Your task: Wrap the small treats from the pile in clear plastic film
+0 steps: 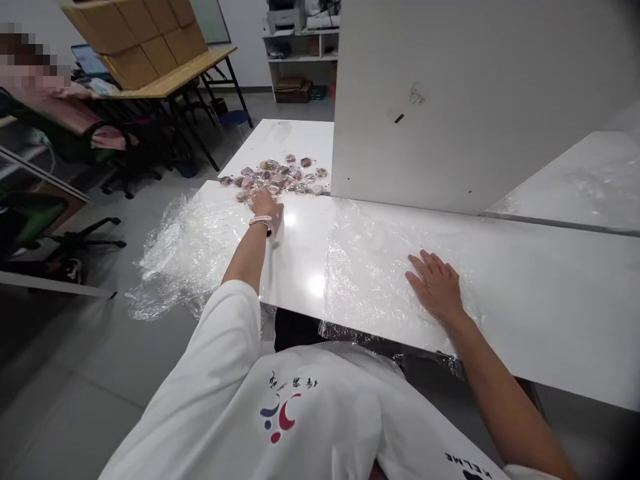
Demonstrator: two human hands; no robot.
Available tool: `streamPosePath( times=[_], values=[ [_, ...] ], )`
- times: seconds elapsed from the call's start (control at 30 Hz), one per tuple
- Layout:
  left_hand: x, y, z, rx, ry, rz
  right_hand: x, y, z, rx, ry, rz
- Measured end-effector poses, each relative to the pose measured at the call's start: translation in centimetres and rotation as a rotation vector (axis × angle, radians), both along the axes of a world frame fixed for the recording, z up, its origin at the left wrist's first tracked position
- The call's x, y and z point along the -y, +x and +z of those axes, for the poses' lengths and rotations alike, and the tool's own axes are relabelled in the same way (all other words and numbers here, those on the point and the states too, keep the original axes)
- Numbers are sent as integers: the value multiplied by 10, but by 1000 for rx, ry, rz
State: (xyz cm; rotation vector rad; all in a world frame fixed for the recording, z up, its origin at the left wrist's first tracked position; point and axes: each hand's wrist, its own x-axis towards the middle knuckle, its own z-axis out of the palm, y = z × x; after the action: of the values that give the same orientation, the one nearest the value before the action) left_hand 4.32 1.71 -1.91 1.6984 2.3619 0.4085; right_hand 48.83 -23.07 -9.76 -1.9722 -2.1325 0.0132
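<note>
Just beyond the bare left hand (267, 205), passage is blocked by a low heap of small pinkish, clear-wrapped pieces (277, 179); to its left, by crumpled transparent plastic film (187, 243). Right of it, smooth white tabletop (297, 263) is left open. Beyond the bare right hand (439, 288), reach is barred by an upright white panel (425, 150).

Hands: 2, namely one left hand (265, 202) and one right hand (440, 287). Small wrapped pieces (277, 179): more than fifteen; overlap prevents an exact count. Clear film: 1 crumpled heap (175, 253), 1 spread sheet (370, 267). Upright white panel (425, 87): 1. Blue stool (234, 119): 1. Seated person (75, 110): 1.
</note>
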Motion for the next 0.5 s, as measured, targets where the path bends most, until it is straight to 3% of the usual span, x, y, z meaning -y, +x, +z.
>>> streamPosePath(
  times=[0.1,0.17,0.27,0.37,0.43,0.5],
  values=[
    [4,12,-7,-2,59,-3,-1,-1,0,-8,12,-8],
    [14,23,-3,23,97,-28,-1,-1,0,-13,17,-8],
    [53,61,13,134,234,-180,-2,-1,0,-21,17,-10],
    [124,125,17,286,293,-626,-1,-1,0,-28,16,-15],
    [176,170,5,298,232,-949,0,-1,-1,-31,14,-16],
    [218,206,-15,195,161,-1162,-1,-1,-3,-34,13,-16]
  ],
)
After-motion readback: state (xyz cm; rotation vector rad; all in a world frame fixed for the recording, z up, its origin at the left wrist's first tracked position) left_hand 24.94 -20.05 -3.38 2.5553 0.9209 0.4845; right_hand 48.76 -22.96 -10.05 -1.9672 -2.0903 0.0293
